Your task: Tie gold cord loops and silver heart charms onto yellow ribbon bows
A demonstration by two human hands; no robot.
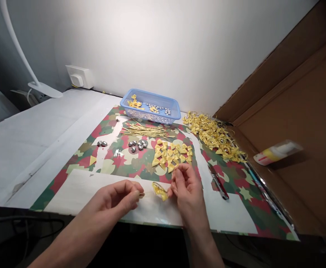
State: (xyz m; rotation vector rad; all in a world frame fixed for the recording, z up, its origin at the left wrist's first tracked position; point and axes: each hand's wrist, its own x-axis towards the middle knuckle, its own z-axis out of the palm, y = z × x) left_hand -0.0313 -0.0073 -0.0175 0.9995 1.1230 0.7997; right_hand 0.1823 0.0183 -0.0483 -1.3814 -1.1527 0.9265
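Low over the white paper, a yellow ribbon bow (pixel 160 191) hangs between my hands, partly blurred. My left hand (pixel 118 199) is closed in a pinch on a thin yellow cord (pixel 142 195), whose short end shows past the fingertips. My right hand (pixel 187 186) is closed too, its lower fingers against the bow's right side; what lies between thumb and forefinger is hidden. Just beyond it lie rows of yellow bows (pixel 172 154). Silver bells (pixel 137 145) sit in a small group left of those, and a bundle of yellow cords (pixel 147 130) lies behind.
A blue basket (pixel 152 116) with bows and silver bells stands against the wall. At right are a heap of finished-looking yellow bows (pixel 213 134), a red utility knife (pixel 218 181) and a cardboard box wall (pixel 285 111) with a bottle (pixel 276 152). A lamp (pixel 45 89) stands left.
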